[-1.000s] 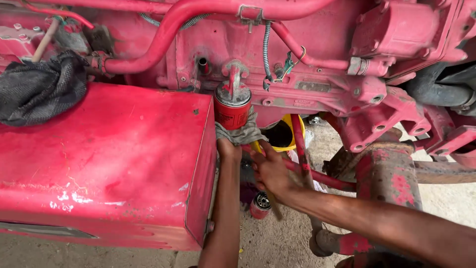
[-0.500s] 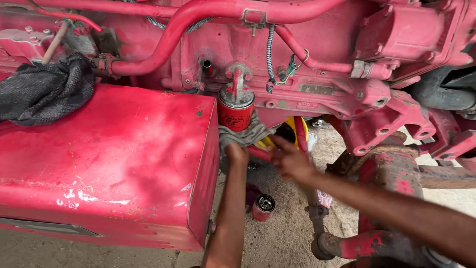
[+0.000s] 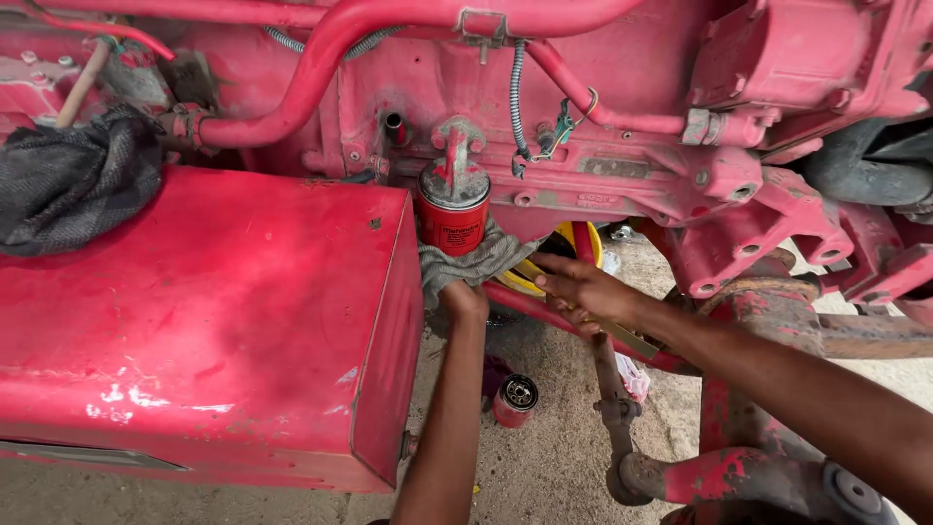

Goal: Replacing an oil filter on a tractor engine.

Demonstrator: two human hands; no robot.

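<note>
Red cylindrical filter (image 3: 453,212) hangs upright from the engine block (image 3: 622,146) at centre frame, just right of the large red box-shaped tank (image 3: 204,311) that fills the left half. A grey rag (image 3: 473,264) is wrapped about the filter's lower end.

Left hand (image 3: 465,297) reaches up from the bottom of the frame and is closed on the rag beneath the filter; fingers are hidden in the cloth, so the exact tightness of the grasp cannot be told.

Right hand (image 3: 583,292) enters from the lower right, just right of the filter, fingers curled loosely over a yellow and red part behind it. Whether it truly grips that part cannot be told.

Against the frame of half a second ago: the left hand and rag hold the same station under the filter. The right hand sits slightly lower and flatter, fingers now laid across the part rather than spread toward the rag. The view has shifted little.

A second red filter canister (image 3: 515,399) lies on the concrete ground (image 3: 554,467) below, near the left forearm, open end toward the camera. A dark cloth (image 3: 73,180) rests on the tank at upper left.
</note>
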